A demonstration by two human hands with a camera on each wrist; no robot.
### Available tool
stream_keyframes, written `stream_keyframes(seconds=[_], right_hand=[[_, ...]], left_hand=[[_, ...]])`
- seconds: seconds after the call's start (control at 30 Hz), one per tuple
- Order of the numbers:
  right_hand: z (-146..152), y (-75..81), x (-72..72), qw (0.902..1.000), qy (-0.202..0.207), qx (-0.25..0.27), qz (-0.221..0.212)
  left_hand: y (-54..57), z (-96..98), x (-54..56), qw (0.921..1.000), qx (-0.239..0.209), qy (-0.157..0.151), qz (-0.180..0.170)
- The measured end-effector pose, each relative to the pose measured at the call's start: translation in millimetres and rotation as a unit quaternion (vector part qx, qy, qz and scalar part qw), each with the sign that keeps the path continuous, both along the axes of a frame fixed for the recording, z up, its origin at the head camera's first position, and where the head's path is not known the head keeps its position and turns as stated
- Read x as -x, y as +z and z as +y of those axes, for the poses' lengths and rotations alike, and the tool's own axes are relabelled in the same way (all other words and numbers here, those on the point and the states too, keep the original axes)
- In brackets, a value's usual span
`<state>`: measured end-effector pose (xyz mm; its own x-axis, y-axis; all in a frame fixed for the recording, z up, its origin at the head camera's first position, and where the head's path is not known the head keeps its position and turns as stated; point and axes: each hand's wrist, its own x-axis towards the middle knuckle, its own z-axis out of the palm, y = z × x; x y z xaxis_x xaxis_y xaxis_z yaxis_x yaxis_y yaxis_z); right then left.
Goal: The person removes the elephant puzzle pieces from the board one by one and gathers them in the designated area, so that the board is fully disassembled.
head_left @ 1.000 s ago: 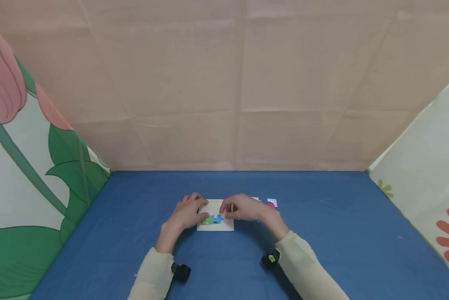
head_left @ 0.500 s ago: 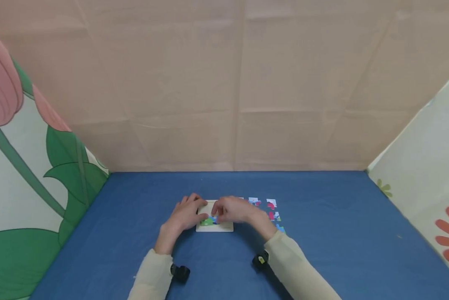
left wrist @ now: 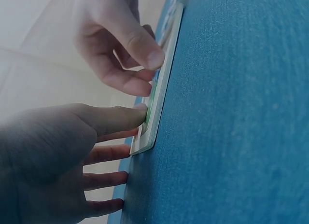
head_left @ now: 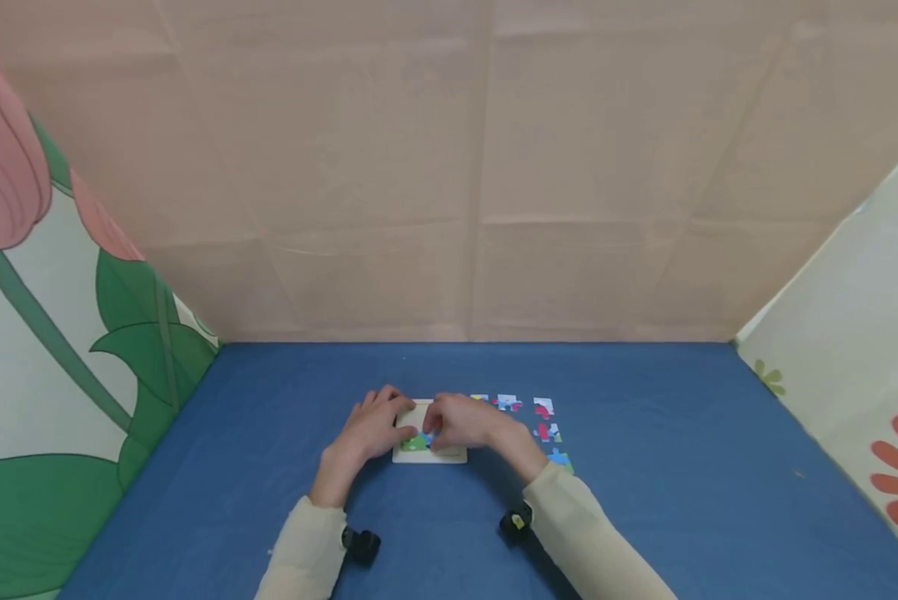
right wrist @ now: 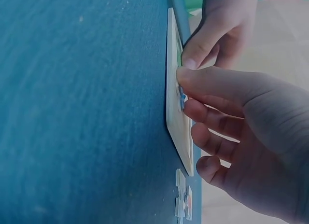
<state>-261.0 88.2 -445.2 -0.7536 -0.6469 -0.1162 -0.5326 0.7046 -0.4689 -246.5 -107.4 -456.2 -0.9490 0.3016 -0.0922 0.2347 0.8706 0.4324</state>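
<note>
A small pale wooden puzzle board (head_left: 456, 457) lies flat on the blue cloth, with green and blue puzzle pieces (head_left: 413, 445) in its near left part. My left hand (head_left: 372, 425) rests at the board's left side, thumb on the green part and the other fingers spread fairly straight along the edge. Over the middle of the board, my right hand (head_left: 467, 421) pinches a blue puzzle piece (right wrist: 182, 101) with curled fingers and thumb, close down against the board. Most of that piece is hidden by the fingers.
Several loose puzzle pieces lie right of the board, among them a white and pink piece (head_left: 544, 407), a red one (head_left: 546, 432) and a blue-green one (head_left: 559, 458). A beige backdrop (head_left: 464, 250) rises behind the blue table cloth (head_left: 306, 367).
My right hand has moved left and slightly nearer over the board with the blue piece, uncovering more loose pieces on the right. My left hand has stayed in place.
</note>
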Motion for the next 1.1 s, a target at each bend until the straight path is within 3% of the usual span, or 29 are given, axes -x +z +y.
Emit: stream_keyframes(seconds=[0.27, 0.53, 1.1], right_hand=[[-3, 2.0, -1.0, 1.0, 0.0, -0.002, -0.009], [-1, 2.4, -4.6, 0.9982, 0.012, 0.054, -0.021], [30, 7.8, -10.8, 0.9952, -0.006, 0.091, -0.035]], left_hand=[[-0.2, 0.6, 0.3, 1.0, 0.002, 0.0, 0.002], [-1.9, -0.3, 1.2, 1.0, 0.008, 0.003, 0.002], [-2.6, 1.2, 1.8, 1.0, 0.0, 0.009, 0.001]])
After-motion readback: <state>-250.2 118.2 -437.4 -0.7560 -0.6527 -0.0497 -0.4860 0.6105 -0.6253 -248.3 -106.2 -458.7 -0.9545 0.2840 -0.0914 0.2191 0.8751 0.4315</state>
